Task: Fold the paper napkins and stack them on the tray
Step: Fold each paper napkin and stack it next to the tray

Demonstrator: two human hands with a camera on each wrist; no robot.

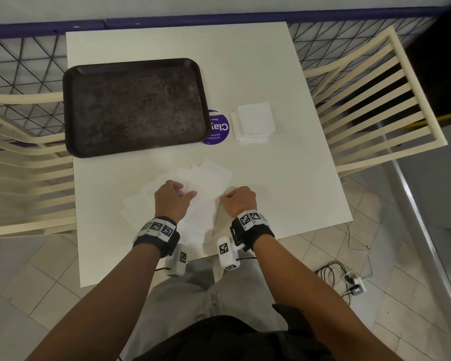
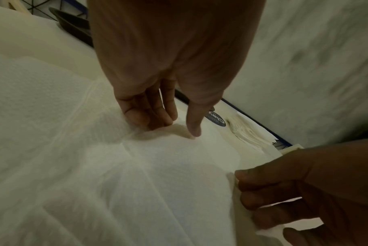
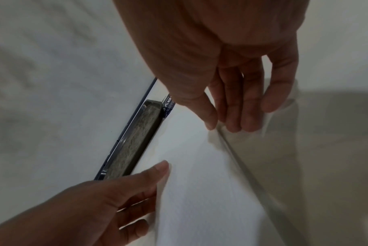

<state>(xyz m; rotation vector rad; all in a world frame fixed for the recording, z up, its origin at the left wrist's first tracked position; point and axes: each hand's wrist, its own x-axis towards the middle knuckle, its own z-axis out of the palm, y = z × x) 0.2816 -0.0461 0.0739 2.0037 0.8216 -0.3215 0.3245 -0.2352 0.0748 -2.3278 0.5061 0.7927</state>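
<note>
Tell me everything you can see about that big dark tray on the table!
The tray is a dark brown rectangle with rounded corners and a raised rim. Its flat inside looks worn and speckled, maybe plastic. It lies flat on the far left part of the white table, its left edge about level with the table's edge. Nothing sits in it yet. Its right corner covers part of a round purple sticker. Neither hand touches it.

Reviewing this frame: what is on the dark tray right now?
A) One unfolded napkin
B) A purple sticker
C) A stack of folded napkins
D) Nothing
D: the tray shows only its bare speckled surface; the folded napkin stack sits on the white table to its right.
</note>
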